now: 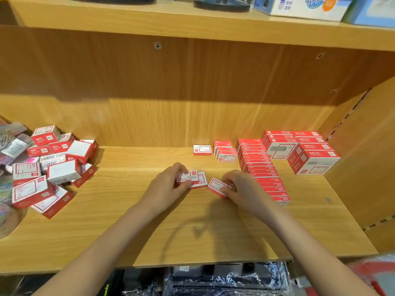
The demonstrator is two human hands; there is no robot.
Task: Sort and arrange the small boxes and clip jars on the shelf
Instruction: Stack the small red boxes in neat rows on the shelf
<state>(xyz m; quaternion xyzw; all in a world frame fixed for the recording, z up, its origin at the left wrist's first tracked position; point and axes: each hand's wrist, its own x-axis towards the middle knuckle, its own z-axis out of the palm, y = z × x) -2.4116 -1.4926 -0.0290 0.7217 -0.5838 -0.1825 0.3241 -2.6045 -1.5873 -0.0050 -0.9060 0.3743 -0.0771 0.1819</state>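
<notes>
Small red-and-white cardboard boxes are in both hands at the middle of the light wooden shelf board (192, 227). The left hand (168, 184) pinches one small box (186, 177) between thumb and fingertips, and this box lies partly over a second flat box (201, 180) resting on the board. Just beside it, toward three o'clock, the right hand (241, 189) closes its fingers on a tilted red-edged box (217, 186), one corner down on the wood.

Toward one o'clock from the hands a single box (202, 149) stands alone, next to a short row of similar boxes (225, 152). At two o'clock a long neat row of red boxes (259, 167) runs from back to front, with larger red-and-white cartons (307, 152) stacked beyond it near the side wall. Out at nine o'clock a loose heap of mixed boxes (53, 163) lies tumbled, and beside it, at the far edge, are clear clip jars (10, 144), blurred.
</notes>
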